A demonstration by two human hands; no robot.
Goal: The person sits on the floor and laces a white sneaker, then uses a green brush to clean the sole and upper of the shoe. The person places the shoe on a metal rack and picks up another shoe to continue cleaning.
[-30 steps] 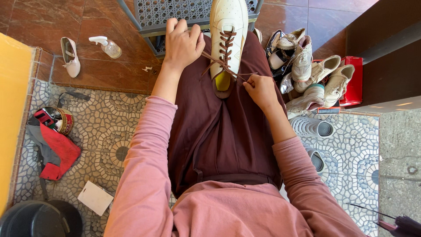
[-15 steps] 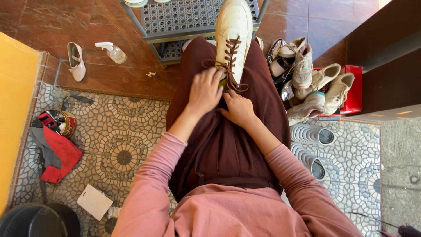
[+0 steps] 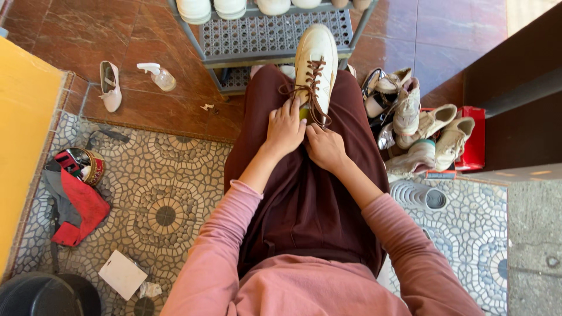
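Left hand (image 3: 285,126) and right hand (image 3: 324,146) meet at the white sneaker's (image 3: 315,58) heel; each grip apparently pinches brown laces (image 3: 313,88). Metal rack (image 3: 275,35) edge beyond.

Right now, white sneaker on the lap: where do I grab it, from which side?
Probably the heel end of the white sneaker, pinched across its sides from above. It lies sole-down along the lap, toe pointing away toward the grey rack. The left hand and right hand sit at that near end, by the brown laces, leaving the toe half free.
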